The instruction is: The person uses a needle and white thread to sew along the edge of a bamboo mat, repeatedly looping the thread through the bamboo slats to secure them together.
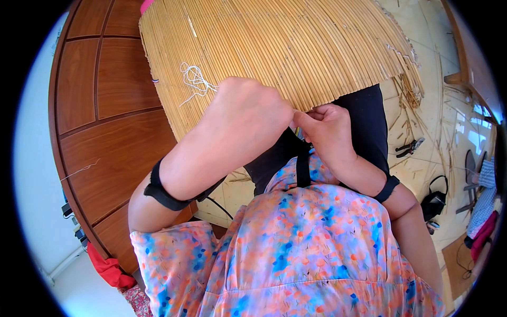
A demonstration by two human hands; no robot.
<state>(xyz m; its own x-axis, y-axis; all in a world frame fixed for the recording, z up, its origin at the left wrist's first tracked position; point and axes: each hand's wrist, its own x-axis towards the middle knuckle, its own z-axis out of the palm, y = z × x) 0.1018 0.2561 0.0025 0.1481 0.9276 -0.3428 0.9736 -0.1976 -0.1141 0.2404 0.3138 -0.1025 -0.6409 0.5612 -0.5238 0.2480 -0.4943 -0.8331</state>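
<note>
A mat of thin straw-coloured reeds [296,42] lies across my lap, its near edge toward me. At that edge my left hand [253,108] is closed, knuckles up, its fingertips hidden behind the back of the hand. Close against it, my right hand [330,129] is closed too, thumb and forefinger pinched and the other fingers curled. Whatever lies between the fingertips is too small or covered to make out. A loose tangle of white string [195,80] rests on the mat beside my left hand, one strand running toward that hand.
Brown wooden panelled furniture [105,132] stands at the left, with red cloth [108,267] below it. Cut reeds [406,98] litter the tiled floor at the right, near dark-handled pruning shears [410,148] and a black bag [434,203]. Another person's sleeve [481,187] shows at the right rim.
</note>
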